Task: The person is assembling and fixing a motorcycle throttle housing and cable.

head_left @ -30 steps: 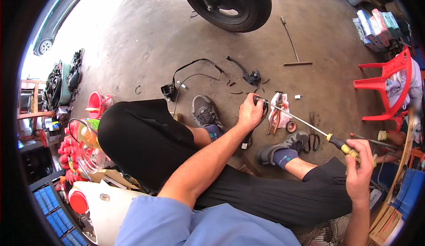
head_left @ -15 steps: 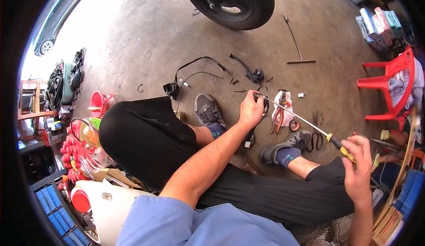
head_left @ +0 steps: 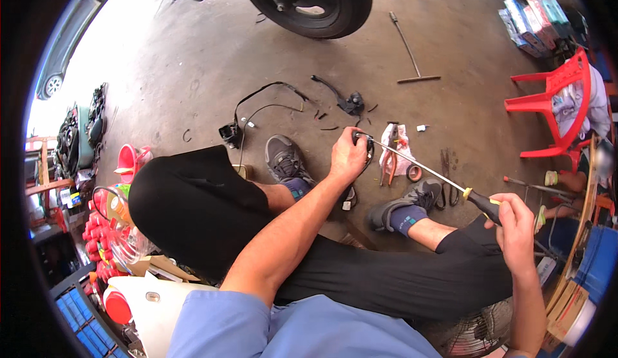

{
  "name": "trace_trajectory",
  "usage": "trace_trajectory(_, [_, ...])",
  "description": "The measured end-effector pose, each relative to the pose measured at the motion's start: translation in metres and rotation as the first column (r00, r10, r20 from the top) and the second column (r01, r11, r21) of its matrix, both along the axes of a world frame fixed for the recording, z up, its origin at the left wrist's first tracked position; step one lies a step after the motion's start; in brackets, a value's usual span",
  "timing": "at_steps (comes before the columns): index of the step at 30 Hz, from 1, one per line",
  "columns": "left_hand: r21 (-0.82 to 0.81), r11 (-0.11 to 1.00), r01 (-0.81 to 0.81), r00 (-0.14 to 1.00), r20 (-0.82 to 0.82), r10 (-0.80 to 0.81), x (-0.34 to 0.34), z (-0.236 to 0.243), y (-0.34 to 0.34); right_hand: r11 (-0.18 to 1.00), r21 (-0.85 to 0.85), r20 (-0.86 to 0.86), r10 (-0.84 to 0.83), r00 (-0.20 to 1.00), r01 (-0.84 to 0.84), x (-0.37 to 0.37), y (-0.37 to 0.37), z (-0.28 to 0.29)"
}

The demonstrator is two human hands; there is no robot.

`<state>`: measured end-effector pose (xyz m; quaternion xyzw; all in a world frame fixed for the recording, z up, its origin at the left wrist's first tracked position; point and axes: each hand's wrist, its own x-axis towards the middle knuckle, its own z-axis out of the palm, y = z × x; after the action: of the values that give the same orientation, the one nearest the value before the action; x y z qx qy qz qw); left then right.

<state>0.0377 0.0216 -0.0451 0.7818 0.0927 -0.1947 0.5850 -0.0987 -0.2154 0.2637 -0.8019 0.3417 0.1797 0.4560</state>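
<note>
My left hand (head_left: 348, 157) is closed around a small black part (head_left: 369, 147) with a dark cable hanging below it; most of the part is hidden by the fingers. My right hand (head_left: 517, 229) grips the dark and yellow handle of a long screwdriver (head_left: 421, 168). Its thin metal shaft slants up to the left, and the tip meets the black part or lies right beside it. On the floor beyond are a black switch housing (head_left: 352, 103) and another black part (head_left: 230, 134) with a long cable. Red-handled pliers (head_left: 389, 163) rest against a stained white rag (head_left: 405, 153).
A roll of tape (head_left: 414, 173) lies by my shoe (head_left: 409, 207). Farther off are a T-handled tool (head_left: 409, 55) and a vehicle's wheel (head_left: 315, 4). A red chair (head_left: 557, 103) stands right; a white panel (head_left: 158, 310) and red containers (head_left: 96, 245) sit left.
The view has shifted, so the floor things appear farther left. My right hand's fingers, spread around the screwdriver handle before, have closed on it. The left hand keeps its hold on the black part.
</note>
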Motion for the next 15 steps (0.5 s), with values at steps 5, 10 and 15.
trace_trajectory(5, [0.078,0.997,0.01,0.995,0.102,-0.018,0.0,0.011,-0.002,0.661,-0.607,0.266,0.691,0.672,-0.441,0.0,0.017,0.0])
trace_trajectory(10, [0.046,0.999,0.019,1.0,0.023,-0.02,-0.001,0.015,-0.002,0.971,-0.149,0.15,0.208,0.966,-0.186,-0.006,0.004,0.002])
trace_trajectory(15, [0.102,0.994,0.036,0.999,0.032,-0.039,0.001,0.019,-0.001,0.262,-0.836,0.09,0.932,0.351,-0.481,0.003,0.005,-0.004])
